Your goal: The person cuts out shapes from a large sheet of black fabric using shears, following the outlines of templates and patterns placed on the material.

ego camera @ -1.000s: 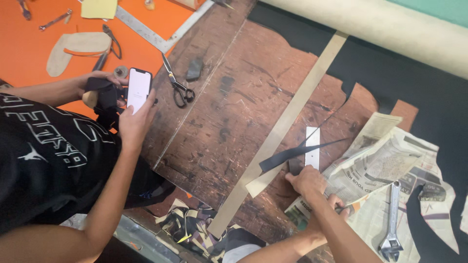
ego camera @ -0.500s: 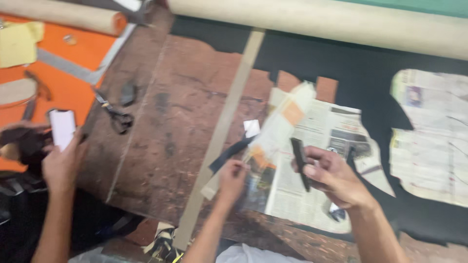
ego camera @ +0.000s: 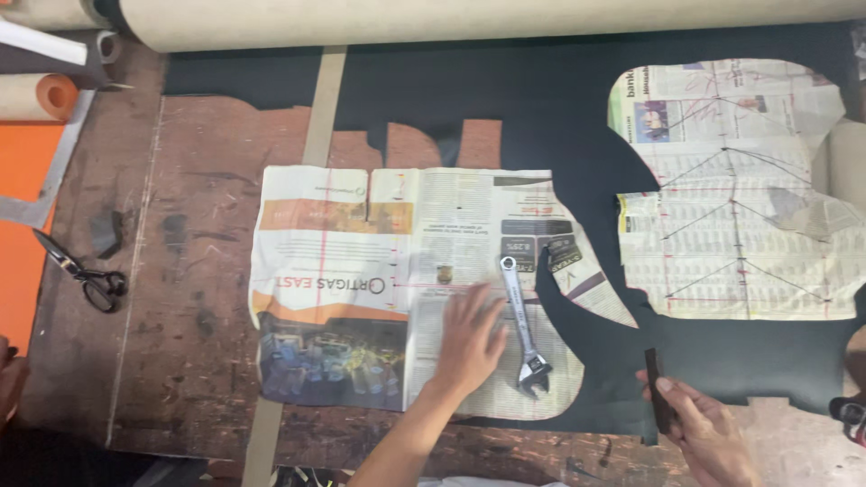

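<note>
My left hand [ego camera: 469, 338] lies flat with fingers spread on a newspaper pattern [ego camera: 361, 289] spread over the black sheet [ego camera: 559, 117]. A silver adjustable wrench [ego camera: 523, 325] rests on the paper just right of that hand. My right hand [ego camera: 708, 433] hovers near the lower right and grips a short dark tool [ego camera: 657, 390], held upright over the black sheet. A second newspaper pattern [ego camera: 740, 198] with drawn lines lies on the black sheet at the right.
Black scissors [ego camera: 86, 275] lie on the worn brown board [ego camera: 198, 252] at left. A long cardboard strip [ego camera: 316, 117] crosses the board. Rolled material [ego camera: 469, 18] lies along the top. Another person's hand [ego camera: 11, 379] shows at the left edge.
The view swung right, away from the person with the phone. My left hand went from the dark cut piece to lying flat on the newspaper. The right hand, still holding the dark tool, dropped lower right.
</note>
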